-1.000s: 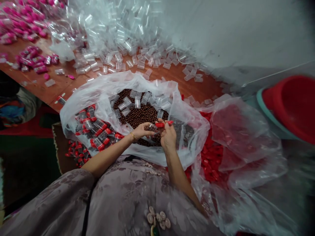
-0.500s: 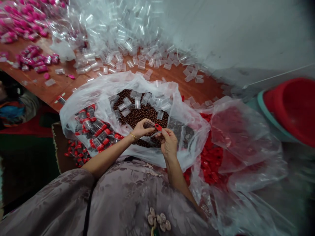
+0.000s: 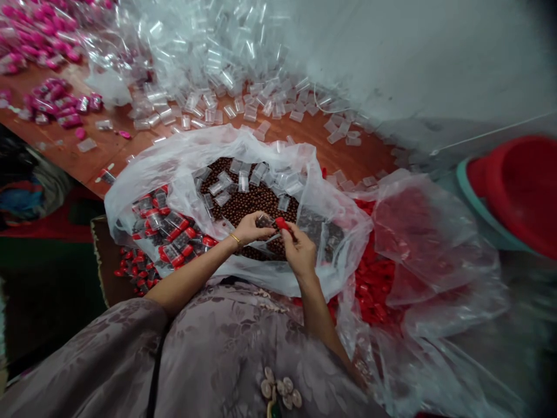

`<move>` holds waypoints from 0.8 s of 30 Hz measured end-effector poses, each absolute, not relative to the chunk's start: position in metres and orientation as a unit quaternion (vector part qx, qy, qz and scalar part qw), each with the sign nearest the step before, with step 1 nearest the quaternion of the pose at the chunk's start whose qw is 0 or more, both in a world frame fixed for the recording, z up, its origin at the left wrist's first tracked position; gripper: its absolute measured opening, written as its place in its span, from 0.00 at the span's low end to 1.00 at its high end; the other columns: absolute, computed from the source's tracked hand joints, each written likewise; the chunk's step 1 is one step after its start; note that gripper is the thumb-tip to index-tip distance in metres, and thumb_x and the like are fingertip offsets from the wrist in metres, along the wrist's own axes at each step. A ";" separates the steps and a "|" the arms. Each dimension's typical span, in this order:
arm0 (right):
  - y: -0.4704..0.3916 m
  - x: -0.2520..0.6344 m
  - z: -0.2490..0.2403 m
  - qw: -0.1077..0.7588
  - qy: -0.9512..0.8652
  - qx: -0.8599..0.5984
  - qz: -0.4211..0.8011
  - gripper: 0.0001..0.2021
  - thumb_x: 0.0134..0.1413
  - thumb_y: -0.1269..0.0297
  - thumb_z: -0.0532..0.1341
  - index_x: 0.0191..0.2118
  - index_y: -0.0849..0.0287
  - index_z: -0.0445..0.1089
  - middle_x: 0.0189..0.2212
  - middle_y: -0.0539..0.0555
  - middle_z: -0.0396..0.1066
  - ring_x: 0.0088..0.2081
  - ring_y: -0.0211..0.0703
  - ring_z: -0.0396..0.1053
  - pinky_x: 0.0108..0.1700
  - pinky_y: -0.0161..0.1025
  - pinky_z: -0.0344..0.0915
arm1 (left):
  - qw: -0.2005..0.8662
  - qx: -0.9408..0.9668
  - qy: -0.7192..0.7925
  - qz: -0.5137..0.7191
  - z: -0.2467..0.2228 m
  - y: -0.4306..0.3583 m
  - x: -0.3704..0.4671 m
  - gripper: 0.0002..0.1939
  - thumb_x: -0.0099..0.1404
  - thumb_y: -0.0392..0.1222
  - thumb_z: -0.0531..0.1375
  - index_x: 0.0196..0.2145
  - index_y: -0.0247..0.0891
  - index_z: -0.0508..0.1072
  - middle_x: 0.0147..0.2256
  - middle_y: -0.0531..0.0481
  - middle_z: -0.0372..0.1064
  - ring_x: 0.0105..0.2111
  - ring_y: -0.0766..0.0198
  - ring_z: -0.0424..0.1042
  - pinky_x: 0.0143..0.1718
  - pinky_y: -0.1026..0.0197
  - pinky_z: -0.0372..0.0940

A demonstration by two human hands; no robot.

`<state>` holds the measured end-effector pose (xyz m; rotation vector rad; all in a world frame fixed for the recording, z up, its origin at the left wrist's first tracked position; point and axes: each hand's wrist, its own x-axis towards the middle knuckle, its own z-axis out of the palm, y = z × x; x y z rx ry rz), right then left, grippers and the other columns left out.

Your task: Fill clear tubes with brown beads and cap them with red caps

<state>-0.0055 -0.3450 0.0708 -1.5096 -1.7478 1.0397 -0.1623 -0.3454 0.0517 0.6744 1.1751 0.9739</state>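
My left hand [image 3: 251,228] is closed around a small clear plastic container [image 3: 263,221] with dark contents. At its right end a red cap [image 3: 281,223] is pinched by my right hand [image 3: 299,249]; whether the cap is fully seated I cannot tell. Both hands are over a white plastic bag [image 3: 209,140] opened wide, which holds many small brown beads [image 3: 243,203]. Several clear empty containers [image 3: 242,181] lie on the beads. To the left, filled containers with red ends [image 3: 174,223] are heaped on the bag.
Loose red caps [image 3: 376,290] lie in a plastic bag at right. Clear containers [image 3: 204,69] are piled across the brown table [image 3: 357,157], with pink-capped ones [image 3: 56,104] at far left. A red basin [image 3: 522,191] stands at right, and more red-ended containers [image 3: 137,270] lie low at left.
The red cap has been turned from lying flat between my fingers to meeting the container's end. My right hand has rolled slightly inward; my left hand has hardly moved.
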 end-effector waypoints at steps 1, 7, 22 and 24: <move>-0.342 -0.005 0.073 0.307 -0.645 -0.573 0.402 0.17 0.53 0.56 0.54 0.46 0.55 0.69 0.36 0.53 0.74 0.35 0.42 0.70 0.43 0.43 0.65 | 0.677 0.307 0.523 0.417 0.051 -0.346 -0.162 0.20 0.40 0.43 0.68 0.27 0.33 0.64 0.20 0.59 0.63 0.17 0.75 0.62 0.20 0.70 0.58; -0.333 -0.011 0.077 0.296 -0.684 -0.501 0.440 0.16 0.53 0.57 0.54 0.44 0.54 0.71 0.40 0.53 0.73 0.41 0.43 0.69 0.48 0.43 0.63 | 0.696 0.361 0.496 0.374 0.052 -0.351 -0.156 0.20 0.44 0.42 0.66 0.33 0.31 0.65 0.20 0.60 0.61 0.17 0.76 0.59 0.18 0.71 0.57; -0.347 0.003 0.081 0.229 -0.750 -0.447 0.431 0.18 0.53 0.59 0.54 0.50 0.53 0.68 0.41 0.53 0.72 0.42 0.43 0.68 0.47 0.42 0.64 | 0.649 0.460 0.528 0.296 0.065 -0.356 -0.156 0.06 0.45 0.37 0.57 0.24 0.32 0.66 0.18 0.59 0.56 0.18 0.75 0.53 0.20 0.70 0.51; -0.346 0.006 0.083 0.245 -0.725 -0.459 0.451 0.17 0.51 0.58 0.55 0.47 0.52 0.70 0.39 0.52 0.73 0.40 0.44 0.69 0.46 0.43 0.64 | 0.652 0.445 0.527 0.313 0.068 -0.354 -0.151 0.06 0.44 0.36 0.58 0.24 0.33 0.65 0.18 0.60 0.56 0.19 0.75 0.54 0.22 0.70 0.52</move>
